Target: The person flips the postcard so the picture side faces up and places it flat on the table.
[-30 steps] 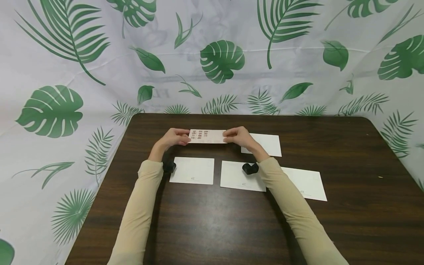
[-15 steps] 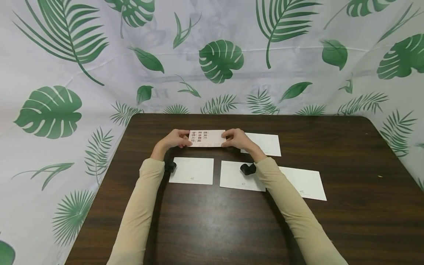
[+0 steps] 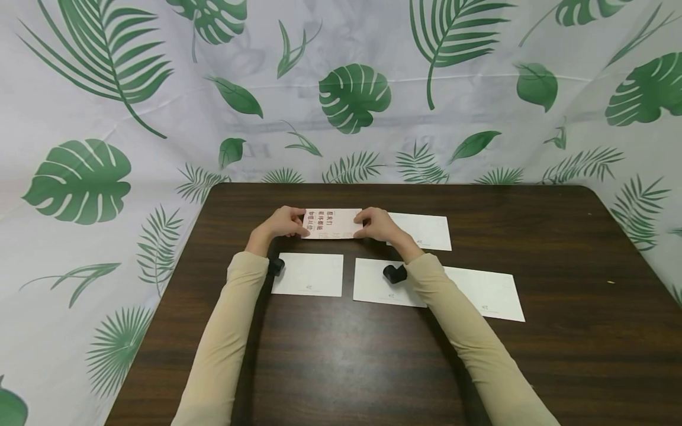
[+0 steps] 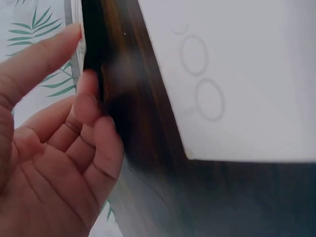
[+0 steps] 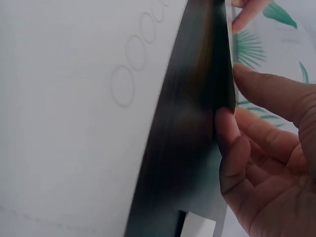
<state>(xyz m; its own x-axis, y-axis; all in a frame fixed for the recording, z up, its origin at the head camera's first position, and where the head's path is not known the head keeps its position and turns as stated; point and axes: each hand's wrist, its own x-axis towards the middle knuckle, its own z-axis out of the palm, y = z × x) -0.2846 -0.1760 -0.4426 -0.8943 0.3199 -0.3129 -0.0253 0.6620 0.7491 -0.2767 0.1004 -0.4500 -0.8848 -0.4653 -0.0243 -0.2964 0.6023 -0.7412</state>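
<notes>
A pale pink card (image 3: pixel 341 223) with reddish printed characters is held near the far side of the table. My left hand (image 3: pixel 281 222) pinches its left end between thumb and fingers. At the right end, my right hand (image 3: pixel 379 225) pinches it likewise. Both wrist views show the held card nearly edge-on, a thin strip between the thumb and fingers of the left hand (image 4: pixel 59 133) and of the right hand (image 5: pixel 266 143). A white card with faint ovals (image 4: pixel 247 74) fills much of the left wrist view, and a similar white card (image 5: pixel 74 123) the right one.
Three white cards lie in a front row: a left card (image 3: pixel 309 274), a middle card (image 3: pixel 367 284) and a right card (image 3: pixel 492 293), the last two partly covered by my right arm. Another white card (image 3: pixel 426 229) lies behind the right wrist. A leaf-print cloth (image 3: pixel 298 130) hangs behind the dark table (image 3: pixel 341 355).
The held pink card has tilted, so its printed face shows taller and its near edge sits lower. Both hands keep their grip, drawing slightly closer together. The cards on the table stay put.
</notes>
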